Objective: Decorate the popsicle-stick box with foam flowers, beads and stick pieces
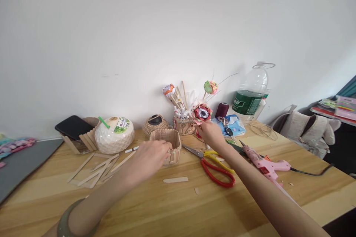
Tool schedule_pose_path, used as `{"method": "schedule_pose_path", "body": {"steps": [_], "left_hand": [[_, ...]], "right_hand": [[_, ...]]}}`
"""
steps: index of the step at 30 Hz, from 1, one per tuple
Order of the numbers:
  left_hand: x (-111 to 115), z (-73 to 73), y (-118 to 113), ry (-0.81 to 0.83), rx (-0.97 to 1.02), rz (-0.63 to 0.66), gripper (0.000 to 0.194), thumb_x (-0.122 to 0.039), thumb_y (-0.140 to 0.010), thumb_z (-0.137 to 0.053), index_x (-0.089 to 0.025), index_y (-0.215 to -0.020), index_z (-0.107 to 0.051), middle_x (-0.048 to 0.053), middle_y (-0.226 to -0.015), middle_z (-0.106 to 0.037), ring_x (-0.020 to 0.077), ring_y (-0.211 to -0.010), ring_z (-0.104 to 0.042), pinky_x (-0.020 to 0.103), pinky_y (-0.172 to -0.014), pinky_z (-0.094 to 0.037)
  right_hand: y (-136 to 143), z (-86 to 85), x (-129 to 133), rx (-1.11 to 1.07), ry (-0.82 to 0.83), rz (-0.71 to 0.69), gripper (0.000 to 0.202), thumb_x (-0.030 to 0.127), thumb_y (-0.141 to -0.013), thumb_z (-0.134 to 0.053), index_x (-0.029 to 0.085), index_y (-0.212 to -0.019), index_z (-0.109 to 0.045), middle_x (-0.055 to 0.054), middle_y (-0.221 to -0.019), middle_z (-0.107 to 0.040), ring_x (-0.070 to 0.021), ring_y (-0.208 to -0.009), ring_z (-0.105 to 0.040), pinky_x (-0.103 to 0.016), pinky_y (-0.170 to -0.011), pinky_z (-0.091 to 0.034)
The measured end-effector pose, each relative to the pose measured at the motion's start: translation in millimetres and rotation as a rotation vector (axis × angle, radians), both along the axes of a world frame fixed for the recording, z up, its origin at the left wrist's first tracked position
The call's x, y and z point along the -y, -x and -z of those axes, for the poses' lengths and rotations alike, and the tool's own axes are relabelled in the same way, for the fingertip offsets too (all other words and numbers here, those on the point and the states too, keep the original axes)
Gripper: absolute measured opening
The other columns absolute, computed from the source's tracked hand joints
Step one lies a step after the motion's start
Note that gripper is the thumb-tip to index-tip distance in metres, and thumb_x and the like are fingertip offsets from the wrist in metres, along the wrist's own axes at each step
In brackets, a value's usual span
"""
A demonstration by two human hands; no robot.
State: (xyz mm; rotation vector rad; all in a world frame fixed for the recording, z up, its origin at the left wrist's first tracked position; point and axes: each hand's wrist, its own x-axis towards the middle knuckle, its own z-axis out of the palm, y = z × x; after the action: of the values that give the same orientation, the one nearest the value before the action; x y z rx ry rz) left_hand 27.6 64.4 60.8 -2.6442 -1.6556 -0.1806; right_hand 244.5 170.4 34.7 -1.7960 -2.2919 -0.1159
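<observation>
My left hand [151, 155] is closed on the left and near side of a small square container [174, 155] faced with craft sticks, its top open. My right hand [210, 133] reaches to the back, fingers closed just under a red and white paper flower [202, 112]; the stem is hidden. Behind it stands a stick-faced pot [185, 126] that holds rods, white pens and two more paper flowers, one orange and white [168, 89], one green [210, 87]. Scissors [214, 166] with red and yellow handles lie between my forearms.
Loose craft sticks [100, 170] lie left, near a white coconut [114, 137] with a green straw and a phone [73, 130] on a stick holder. Twine [155, 124] sits behind the container. A pink glue gun [267, 164] and a large bottle [250, 96] are right.
</observation>
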Motion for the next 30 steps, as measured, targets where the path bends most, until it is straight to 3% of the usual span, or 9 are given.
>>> {"method": "schedule_pose_path", "body": {"steps": [7,14,18,25,30], "left_hand": [[4,-9.6,2,0.015,-0.058,-0.008,0.020,-0.018,-0.086,-0.040,-0.019,-0.079,-0.058,0.005,-0.083,-0.069,0.0220,-0.077,-0.065,0.027,-0.058,-0.041],[4,-8.1,8,-0.042,-0.098,0.036,0.019,-0.014,-0.085,-0.041,-0.018,-0.077,-0.058,0.005,-0.078,-0.069,0.0238,-0.075,-0.065,0.028,-0.057,-0.042],[3,-10.8,8,-0.050,-0.110,0.049,0.017,-0.011,-0.084,-0.043,-0.017,-0.077,-0.058,0.007,-0.080,-0.069,0.0240,-0.075,-0.066,0.028,-0.057,-0.043],[4,-14.8,8,-0.041,-0.118,0.045,0.016,-0.011,-0.083,-0.045,-0.016,-0.078,-0.059,0.008,-0.080,-0.070,0.0250,-0.074,-0.066,0.028,-0.056,-0.043],[2,-12.1,13,-0.050,-0.110,0.059,0.017,-0.009,-0.083,-0.044,-0.016,-0.076,-0.059,0.008,-0.077,-0.068,0.0237,-0.074,-0.066,0.027,-0.055,-0.042]], "right_hand": [[26,6.0,-8,-0.091,-0.084,-0.154,0.028,0.029,-0.088,-0.052,0.016,-0.113,-0.053,-0.007,-0.112,-0.058,-0.0186,-0.092,-0.060,-0.038,-0.077,-0.051],[13,7.0,-17,-0.139,-0.172,-0.241,0.027,0.026,-0.090,-0.049,0.015,-0.114,-0.051,-0.005,-0.102,-0.061,-0.0162,-0.084,-0.061,-0.035,-0.072,-0.052],[13,8.5,-16,-0.103,-0.224,-0.287,0.023,0.021,-0.091,-0.041,0.016,-0.111,-0.051,-0.008,-0.104,-0.059,-0.0197,-0.090,-0.059,-0.031,-0.071,-0.049],[18,16.7,-21,-0.053,-0.278,-0.269,0.026,0.021,-0.089,-0.040,0.017,-0.113,-0.048,-0.013,-0.110,-0.050,-0.0249,-0.097,-0.056,-0.032,-0.071,-0.046],[-1,13.4,-33,-0.044,-0.265,-0.276,0.016,0.019,-0.087,-0.041,0.019,-0.100,-0.051,-0.010,-0.104,-0.051,-0.0216,-0.086,-0.058,-0.030,-0.070,-0.045]]}}
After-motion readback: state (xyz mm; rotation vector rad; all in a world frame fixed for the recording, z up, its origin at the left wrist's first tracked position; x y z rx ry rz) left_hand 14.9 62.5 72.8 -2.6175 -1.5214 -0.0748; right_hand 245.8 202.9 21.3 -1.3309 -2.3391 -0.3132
